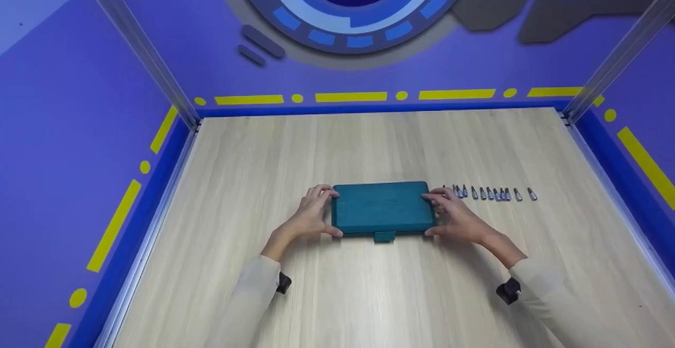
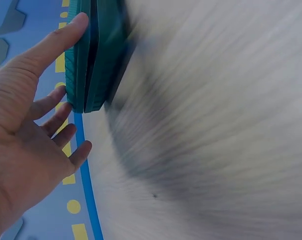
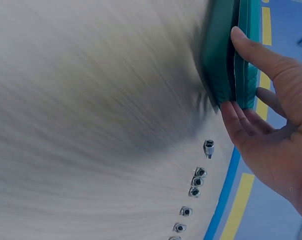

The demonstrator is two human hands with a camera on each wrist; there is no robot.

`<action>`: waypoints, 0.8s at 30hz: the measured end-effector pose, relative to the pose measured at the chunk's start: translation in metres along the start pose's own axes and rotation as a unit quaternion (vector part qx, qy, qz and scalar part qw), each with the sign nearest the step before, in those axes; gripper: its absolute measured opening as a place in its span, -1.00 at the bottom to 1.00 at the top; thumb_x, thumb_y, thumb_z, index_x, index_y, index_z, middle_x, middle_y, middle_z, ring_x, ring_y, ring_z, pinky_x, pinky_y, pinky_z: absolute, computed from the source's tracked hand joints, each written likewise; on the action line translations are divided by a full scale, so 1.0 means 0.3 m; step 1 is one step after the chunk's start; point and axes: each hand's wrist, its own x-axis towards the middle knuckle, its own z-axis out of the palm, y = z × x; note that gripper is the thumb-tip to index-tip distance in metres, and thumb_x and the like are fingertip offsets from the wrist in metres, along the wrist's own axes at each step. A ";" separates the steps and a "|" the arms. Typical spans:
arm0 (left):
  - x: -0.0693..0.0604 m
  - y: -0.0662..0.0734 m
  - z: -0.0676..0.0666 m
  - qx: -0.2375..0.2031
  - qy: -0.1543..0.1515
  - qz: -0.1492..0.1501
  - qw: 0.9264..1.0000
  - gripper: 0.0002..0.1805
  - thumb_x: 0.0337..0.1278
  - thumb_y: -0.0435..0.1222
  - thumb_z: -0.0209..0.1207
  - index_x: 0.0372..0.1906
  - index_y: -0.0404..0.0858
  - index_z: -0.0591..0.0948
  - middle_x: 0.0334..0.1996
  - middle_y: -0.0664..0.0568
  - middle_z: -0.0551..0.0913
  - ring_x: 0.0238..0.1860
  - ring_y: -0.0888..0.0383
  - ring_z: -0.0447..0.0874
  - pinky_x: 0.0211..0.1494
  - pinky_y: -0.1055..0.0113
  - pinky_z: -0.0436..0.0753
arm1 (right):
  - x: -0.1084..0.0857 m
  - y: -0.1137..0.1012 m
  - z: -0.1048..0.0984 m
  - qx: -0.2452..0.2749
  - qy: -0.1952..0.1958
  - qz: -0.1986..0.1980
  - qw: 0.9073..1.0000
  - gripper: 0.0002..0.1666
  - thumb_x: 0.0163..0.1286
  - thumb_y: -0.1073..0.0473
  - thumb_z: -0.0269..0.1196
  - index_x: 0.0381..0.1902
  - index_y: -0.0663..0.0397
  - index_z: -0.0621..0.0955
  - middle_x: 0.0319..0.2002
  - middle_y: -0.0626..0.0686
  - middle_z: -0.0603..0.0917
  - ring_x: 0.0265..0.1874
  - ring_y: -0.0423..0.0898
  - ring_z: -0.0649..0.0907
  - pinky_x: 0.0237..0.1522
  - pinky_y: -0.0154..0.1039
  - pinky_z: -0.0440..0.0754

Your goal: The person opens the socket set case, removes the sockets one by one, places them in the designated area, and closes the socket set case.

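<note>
A teal plastic case (image 1: pixel 384 206) lies flat on the wooden table with its lid down and a latch tab (image 1: pixel 384 237) at the front edge. My left hand (image 1: pixel 311 213) holds its left end, thumb at the front corner and fingers at the back. At the opposite end my right hand (image 1: pixel 457 217) grips the case likewise. In the left wrist view the thumb (image 2: pixel 66 37) touches the case's edge. A dark seam between lid and base (image 3: pixel 220 55) shows in the right wrist view. The inside of the case is hidden.
Several small metal bit sockets (image 1: pixel 490 194) stand in a row to the right of the case, just beyond my right hand. Blue panels with yellow marks (image 1: pixel 351 96) wall the table (image 1: pixel 337 147) at the back and both sides.
</note>
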 end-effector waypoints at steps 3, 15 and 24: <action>0.009 0.005 0.003 0.013 -0.003 -0.003 1.000 -0.04 -0.35 -0.12 0.69 0.27 -0.25 0.45 0.46 -0.22 0.26 0.51 -0.23 0.10 0.43 -0.25 0.24 | -0.001 0.001 0.008 -0.021 0.008 -0.001 1.000 0.01 0.01 0.23 0.63 0.40 0.31 0.45 0.32 0.37 0.37 0.18 0.29 0.58 0.20 0.24 0.55; 0.025 -0.006 -0.003 0.001 -0.024 -0.007 1.000 -0.03 -0.33 -0.08 0.68 0.29 -0.17 0.42 0.57 -0.26 0.17 0.58 -0.26 0.04 0.46 -0.31 0.16 | -0.003 0.016 0.018 0.019 0.005 0.013 1.000 0.01 0.02 0.33 0.60 0.43 0.28 0.41 0.35 0.35 0.31 0.11 0.22 0.62 0.11 0.03 0.68; 0.033 -0.026 0.001 0.007 -0.034 -0.011 0.999 0.06 -0.16 -0.03 0.60 0.52 -0.07 0.35 0.63 -0.17 0.08 0.62 -0.21 0.03 0.50 -0.22 0.10 | 0.008 0.010 0.037 -0.008 0.018 0.028 0.999 -0.01 0.08 0.28 0.58 0.44 0.28 0.40 0.37 0.38 0.30 0.19 0.28 0.60 0.18 0.12 0.62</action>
